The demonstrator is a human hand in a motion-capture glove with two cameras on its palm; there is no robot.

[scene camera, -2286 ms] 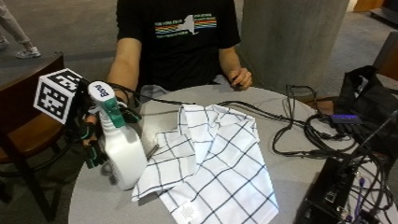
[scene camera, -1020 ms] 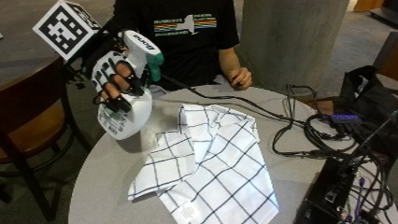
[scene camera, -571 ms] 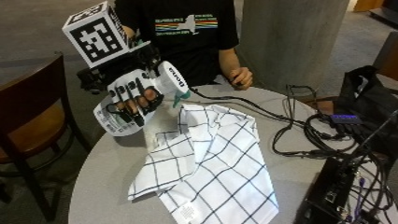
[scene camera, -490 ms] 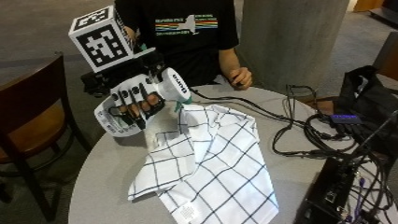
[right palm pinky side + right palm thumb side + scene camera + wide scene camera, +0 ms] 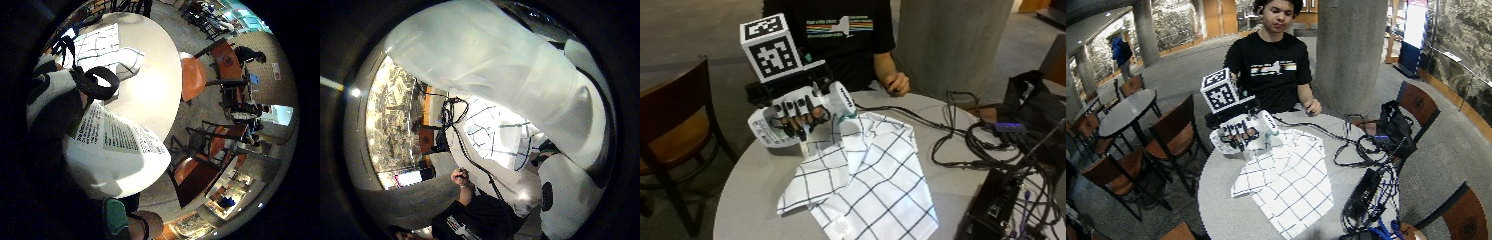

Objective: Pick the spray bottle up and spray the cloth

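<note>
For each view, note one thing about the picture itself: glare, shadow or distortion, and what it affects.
Little finger side palm view: round and strongly bent, bright glare on the table beyond the spray bottle. Thumb side palm view: the bottle looms pale and washed out; dark rim all round. Outside view: even light, soft shadow under the cloth. Wide outside view: straight columns lean outward.

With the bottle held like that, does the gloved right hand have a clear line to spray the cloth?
Probably yes: the gloved right hand holds the spray bottle tilted above the checked cloth, with nothing between them.
</note>
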